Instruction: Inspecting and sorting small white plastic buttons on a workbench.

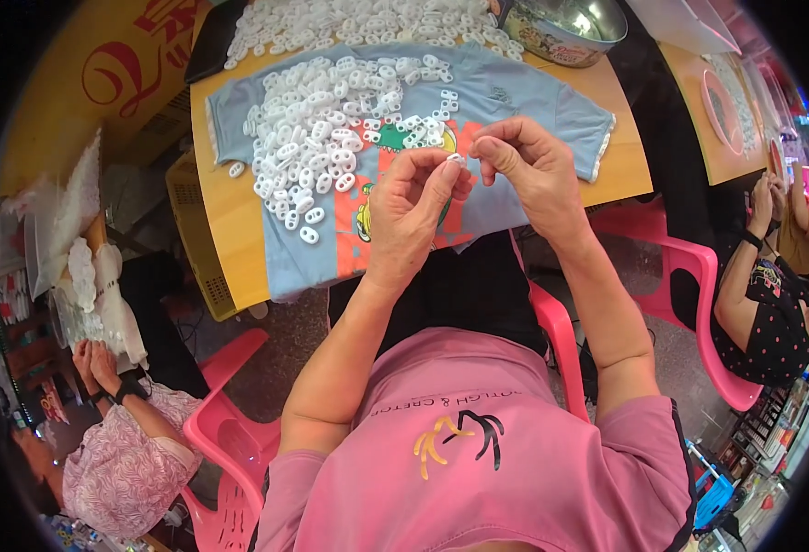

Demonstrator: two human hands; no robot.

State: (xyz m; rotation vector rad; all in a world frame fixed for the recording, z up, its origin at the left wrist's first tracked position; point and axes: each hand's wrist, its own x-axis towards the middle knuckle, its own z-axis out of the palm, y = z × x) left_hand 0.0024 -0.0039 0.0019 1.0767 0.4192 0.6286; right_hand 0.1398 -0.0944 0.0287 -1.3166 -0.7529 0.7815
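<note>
Between the thumb and forefinger of my left hand (411,213) is a small white plastic piece (457,158). Close beside it, to the right, my right hand (535,175) has its thumb and forefinger pinched together. Whatever that pinch may hold is too small to make out. Beyond my hands lies a small group of white two-holed pieces (423,132), squarer than the rest. A large heap of white oval two-holed plastic pieces (303,138) spreads to the left of it. Both rest on a blue-grey T-shirt (298,262) with an orange print, laid over the table.
More white pieces (349,20) cover the table's far side, near a round metal tin (565,32). The yellow tabletop (225,216) shows at the left. Pink plastic chairs (229,432) stand around. People work at the left (133,451) and right (763,313).
</note>
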